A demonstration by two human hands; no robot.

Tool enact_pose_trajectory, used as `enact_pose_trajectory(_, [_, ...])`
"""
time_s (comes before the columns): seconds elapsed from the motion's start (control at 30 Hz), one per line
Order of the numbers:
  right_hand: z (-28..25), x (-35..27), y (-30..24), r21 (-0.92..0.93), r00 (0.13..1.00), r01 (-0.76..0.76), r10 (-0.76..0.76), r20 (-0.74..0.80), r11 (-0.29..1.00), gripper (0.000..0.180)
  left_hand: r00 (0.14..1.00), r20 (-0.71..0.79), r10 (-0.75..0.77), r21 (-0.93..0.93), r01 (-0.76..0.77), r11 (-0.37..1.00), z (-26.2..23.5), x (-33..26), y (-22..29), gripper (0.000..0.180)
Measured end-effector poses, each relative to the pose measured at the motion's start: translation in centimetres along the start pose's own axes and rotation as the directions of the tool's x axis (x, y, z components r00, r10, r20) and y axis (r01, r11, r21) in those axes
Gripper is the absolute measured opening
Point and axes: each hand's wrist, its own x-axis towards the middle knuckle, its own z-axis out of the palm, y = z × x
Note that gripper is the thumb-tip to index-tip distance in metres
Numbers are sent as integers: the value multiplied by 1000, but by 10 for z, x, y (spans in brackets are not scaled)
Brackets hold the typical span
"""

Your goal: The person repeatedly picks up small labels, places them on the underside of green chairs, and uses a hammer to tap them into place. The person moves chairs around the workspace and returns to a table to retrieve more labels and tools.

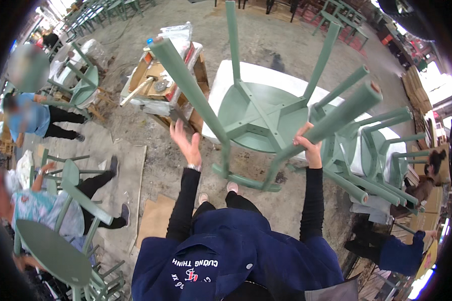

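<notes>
A green wooden chair (260, 111) lies upside down in front of me on a white padded surface (225, 75). Its legs point up and crossed braces show on the underside of its seat. My right hand (309, 144) is closed around the near right leg, low down by the seat. To the left of the chair, my left hand (187, 145) is raised with its fingers spread, holding nothing, a little apart from the near left leg (188, 85).
Several more upturned green chairs (344, 150) crowd the right. Left of the padded surface stands a workbench (153, 93) with a hammer (137, 91) on it. Co-workers (35, 118) are at the left among chairs; others are at right. Flat cardboard (155, 218) lies on the floor.
</notes>
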Motion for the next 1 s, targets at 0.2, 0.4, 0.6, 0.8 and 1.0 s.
enact_pose_trajectory(0.2, [-61, -39, 102, -169, 991, 129, -134, -21, 977, 16, 797, 563, -220, 192, 133, 972, 24, 16, 7, 26])
enact_pose_trajectory(0.4, [-66, -108, 154, -370, 951, -199, 88, -296, 907, 29, 708, 697, -113, 166, -5, 986, 11, -36, -5, 17])
enact_pose_trajectory(0.6, [-12, -120, 191, 27, 606, -496, 368, -705, 868, 41, 401, 908, -121, 286, -383, 878, -43, 12, -17, 36])
enact_pose_trajectory(0.8, [57, -113, 263, 72, 468, -802, 699, -540, 593, 42, 848, 524, -81, 682, -361, 636, -85, 232, -51, 12])
enact_pose_trajectory(1.0, [232, -82, 328, -590, 724, -601, 680, -117, 539, 38, 614, 649, -449, 749, -617, 239, -142, 382, -133, 15])
